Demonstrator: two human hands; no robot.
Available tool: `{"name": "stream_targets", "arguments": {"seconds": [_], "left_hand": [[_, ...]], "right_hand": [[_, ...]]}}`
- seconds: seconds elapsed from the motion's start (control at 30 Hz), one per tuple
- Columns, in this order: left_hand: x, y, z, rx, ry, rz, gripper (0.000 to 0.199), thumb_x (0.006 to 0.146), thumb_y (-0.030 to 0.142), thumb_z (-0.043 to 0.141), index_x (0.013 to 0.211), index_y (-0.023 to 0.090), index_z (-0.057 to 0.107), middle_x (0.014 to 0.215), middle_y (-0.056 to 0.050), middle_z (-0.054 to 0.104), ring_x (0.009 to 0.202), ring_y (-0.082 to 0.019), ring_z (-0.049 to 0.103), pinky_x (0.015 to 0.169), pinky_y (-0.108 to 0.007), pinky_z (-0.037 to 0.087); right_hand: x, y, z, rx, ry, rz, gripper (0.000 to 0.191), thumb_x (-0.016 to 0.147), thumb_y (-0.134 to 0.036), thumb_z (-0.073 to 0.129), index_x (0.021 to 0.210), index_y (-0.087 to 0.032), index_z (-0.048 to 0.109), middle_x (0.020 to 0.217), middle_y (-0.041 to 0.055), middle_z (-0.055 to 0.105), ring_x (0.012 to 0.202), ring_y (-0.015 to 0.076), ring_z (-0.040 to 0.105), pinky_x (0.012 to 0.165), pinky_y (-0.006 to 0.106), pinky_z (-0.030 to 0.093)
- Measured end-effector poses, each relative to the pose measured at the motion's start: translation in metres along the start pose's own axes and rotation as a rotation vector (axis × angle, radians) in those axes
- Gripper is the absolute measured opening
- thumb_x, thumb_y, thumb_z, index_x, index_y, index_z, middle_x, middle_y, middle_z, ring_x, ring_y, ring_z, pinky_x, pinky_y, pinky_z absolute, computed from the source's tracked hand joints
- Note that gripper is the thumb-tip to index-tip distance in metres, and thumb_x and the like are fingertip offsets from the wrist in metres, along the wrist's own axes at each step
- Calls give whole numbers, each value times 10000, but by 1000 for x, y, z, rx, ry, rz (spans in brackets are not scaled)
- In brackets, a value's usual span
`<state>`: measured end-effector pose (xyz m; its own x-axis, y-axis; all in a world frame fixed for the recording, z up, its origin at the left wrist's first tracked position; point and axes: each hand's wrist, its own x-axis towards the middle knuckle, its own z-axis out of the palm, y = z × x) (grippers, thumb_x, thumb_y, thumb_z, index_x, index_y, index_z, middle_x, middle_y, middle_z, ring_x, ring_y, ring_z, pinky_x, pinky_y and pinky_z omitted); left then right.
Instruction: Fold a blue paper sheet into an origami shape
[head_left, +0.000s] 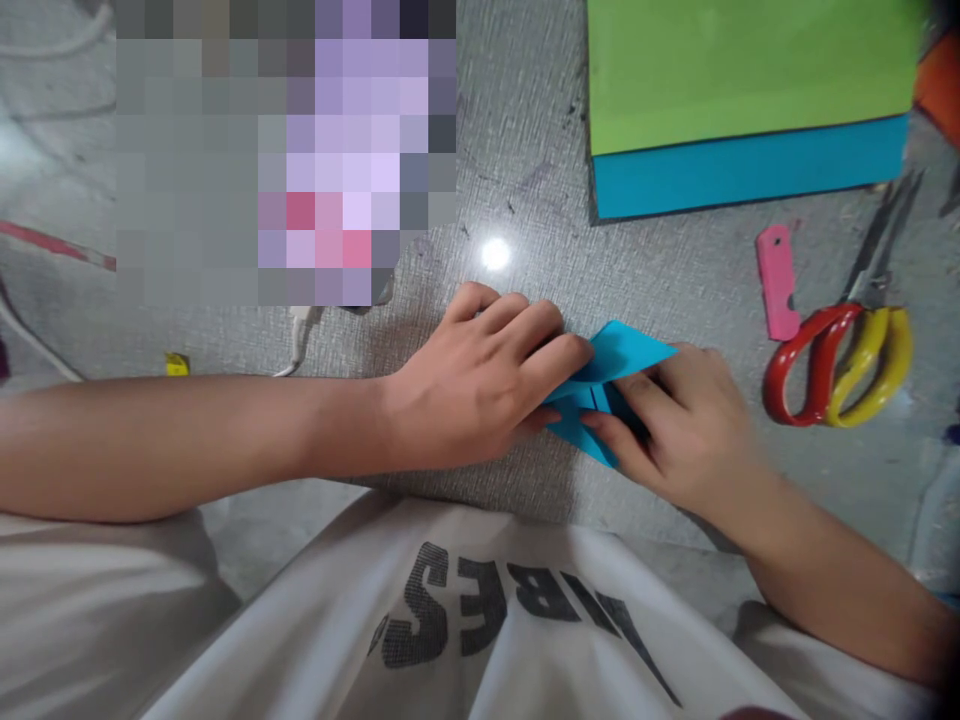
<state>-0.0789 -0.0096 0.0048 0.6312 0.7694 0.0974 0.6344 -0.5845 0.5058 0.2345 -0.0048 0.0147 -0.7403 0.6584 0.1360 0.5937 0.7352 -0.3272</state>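
Observation:
A folded piece of blue paper (626,350) is held between my two hands, just above the grey table (480,480). My left hand (491,370) grips its left side, with the index finger on top and the thumb tip showing below. From the right, my right hand (686,420) holds the other side, its thumb and a finger at the folds. One flap stands up toward the back and another points down toward me. Part of the paper is hidden behind my fingers.
Scissors with red and yellow handles (814,365) lie at the right beside a pink cutter (778,285). Green paper (750,70) overlaps a blue sheet (750,170) at the back right. A white cable (300,335) runs from a blurred-out patch at the back left.

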Motion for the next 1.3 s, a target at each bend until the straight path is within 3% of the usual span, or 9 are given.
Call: {"name": "stream_targets", "arguments": {"seconds": [0.27,0.4,0.53,0.63,0.8,1.0,1.2,1.3], "left_hand": [[4,-3,0,-84,5,-27,307,1252,437,686,1496,258,630,1412,-137,798,1320,-382,751,1121,-555,487],[5,-3,1,-111,9,-57,295,1257,432,651,1495,259,626,1379,-130,796,1311,-387,759,1140,-568,490],[5,-3,2,-131,15,-75,292,1250,445,668,1488,279,642,1327,-118,794,1275,-375,758,1134,-572,496],[6,-4,2,-139,14,-75,328,1226,460,706,1499,288,651,1297,-110,797,1262,-378,756,1134,-583,503],[14,-16,-5,-160,-57,3,386,1133,443,779,1468,279,678,1248,-98,824,1239,-399,796,1157,-609,501],[24,-30,-13,-198,-118,42,438,1041,361,809,1461,283,712,1208,-84,848,1169,-395,845,1171,-612,514],[24,-27,-13,-201,-99,29,601,1033,242,761,1624,279,664,1401,-119,831,1305,-409,827,1209,-615,565],[23,-27,-13,-222,-58,41,622,1065,211,689,1682,275,631,1452,-134,811,1368,-413,812,1200,-620,603]], "right_hand": [[1,5,2,-76,18,-35,421,1278,-429,723,1649,-236,765,1084,104,781,983,332,691,861,502,444],[1,4,3,-83,75,-96,352,1235,-370,820,1584,-329,831,1112,75,852,1007,306,714,912,515,435],[1,-1,1,-145,19,-105,282,1230,-376,859,1503,-443,884,1116,17,911,999,288,729,937,537,384],[4,-3,-1,-139,-13,-143,261,1243,-310,840,1476,-415,893,1068,10,899,1012,282,738,929,529,363],[11,-1,0,-94,-82,-178,384,1237,-174,757,1529,-399,864,1062,24,848,1065,272,740,953,508,387],[12,8,7,-31,-52,-156,383,1274,-297,643,1621,-227,791,1142,111,853,1082,340,739,934,513,473],[15,11,11,-65,-21,-180,457,1276,-324,629,1668,-113,735,1132,150,839,1069,364,755,871,502,471],[15,13,12,-55,-19,-156,493,1269,-324,633,1710,-124,726,1109,140,824,1047,361,754,878,501,480]]}}
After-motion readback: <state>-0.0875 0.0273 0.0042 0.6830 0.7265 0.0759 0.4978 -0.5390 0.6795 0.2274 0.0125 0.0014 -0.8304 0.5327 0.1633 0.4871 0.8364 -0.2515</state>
